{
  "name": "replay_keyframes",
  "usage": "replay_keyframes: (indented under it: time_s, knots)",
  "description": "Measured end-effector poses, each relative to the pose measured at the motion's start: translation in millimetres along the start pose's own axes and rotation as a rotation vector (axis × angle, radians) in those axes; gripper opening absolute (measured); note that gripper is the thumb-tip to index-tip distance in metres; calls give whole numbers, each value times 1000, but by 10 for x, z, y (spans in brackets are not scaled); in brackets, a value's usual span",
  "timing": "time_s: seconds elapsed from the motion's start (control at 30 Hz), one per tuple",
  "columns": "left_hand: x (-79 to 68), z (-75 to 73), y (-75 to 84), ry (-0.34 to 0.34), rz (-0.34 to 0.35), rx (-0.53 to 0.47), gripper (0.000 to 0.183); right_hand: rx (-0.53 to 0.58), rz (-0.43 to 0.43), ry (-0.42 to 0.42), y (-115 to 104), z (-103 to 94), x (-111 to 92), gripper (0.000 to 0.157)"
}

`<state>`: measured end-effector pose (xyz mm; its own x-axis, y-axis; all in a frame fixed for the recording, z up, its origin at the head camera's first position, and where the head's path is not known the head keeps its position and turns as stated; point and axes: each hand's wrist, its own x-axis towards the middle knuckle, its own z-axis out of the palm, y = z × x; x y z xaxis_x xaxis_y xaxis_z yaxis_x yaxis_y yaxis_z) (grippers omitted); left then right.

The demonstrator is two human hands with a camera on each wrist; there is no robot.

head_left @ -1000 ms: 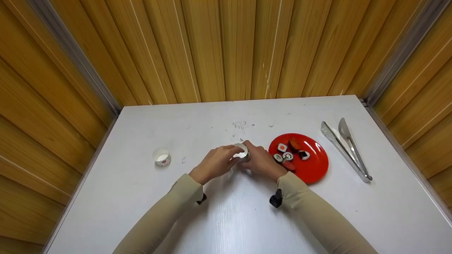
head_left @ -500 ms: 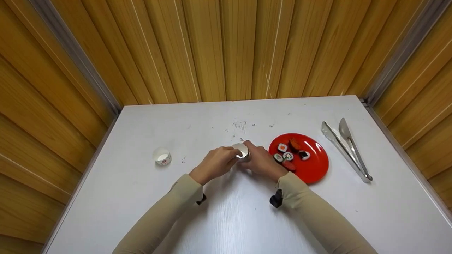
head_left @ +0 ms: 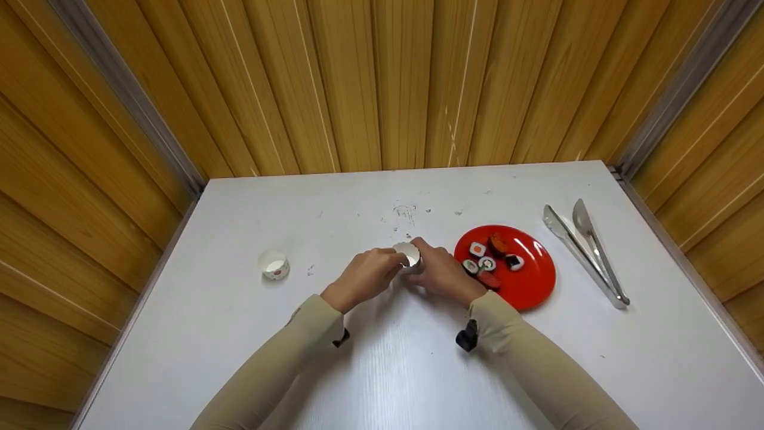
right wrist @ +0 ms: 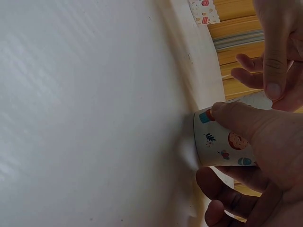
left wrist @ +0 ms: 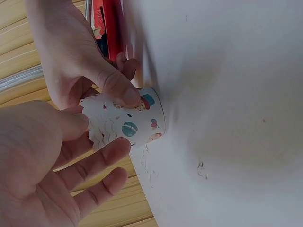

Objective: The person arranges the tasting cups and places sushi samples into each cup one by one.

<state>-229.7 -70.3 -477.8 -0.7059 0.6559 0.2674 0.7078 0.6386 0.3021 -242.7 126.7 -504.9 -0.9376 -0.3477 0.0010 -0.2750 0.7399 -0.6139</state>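
Note:
A white paper baking cup point(head_left: 410, 249) with a scalloped rim and printed sweets stands in front of me, in both hands. My right hand point(head_left: 439, 270) grips its side, the thumb lying along the printed wall in the right wrist view. At the rim, my left hand point(head_left: 370, 270) pinches the paper from the left, with thumb and forefinger together there. Its other fingers stretch out loosely beside the cup wall in the left wrist view. The base of the cup point(left wrist: 147, 124) is right at the white tabletop.
Another printed baking cup point(head_left: 276, 270) stands to the left. Right of my hands, a red plate point(head_left: 534, 289) holds several sushi pieces point(head_left: 487, 264), close to my right wrist. Metal tongs point(head_left: 588, 257) lie farther right. Wood-patterned walls point(head_left: 382, 83) enclose the white table point(head_left: 394, 370).
My left fingers have closed in on the rim of the cup, from spread a second ago to a pinch. The right hand and the cup have stayed in place.

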Motion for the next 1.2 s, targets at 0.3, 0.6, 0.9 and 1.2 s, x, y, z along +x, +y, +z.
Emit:
replay_keyframes:
  time_s: [0.3, 0.6, 0.9, 1.2]
  knots:
    - [-5, 1, -1, 10, 23, 14, 13, 23, -5, -2, 19, -2, 1, 51]
    - [-11, 0, 0, -5, 8, 8, 16, 28, -19, -4, 30, 3, 2, 52]
    - [-20, 13, 0, 28, 62, 43, 16, 14, 9, 7, 19, 5, -2, 55]
    - [-5, -38, 20, 88, 93, 59, 19, 35, 38, 0, 25, 5, 4, 59]
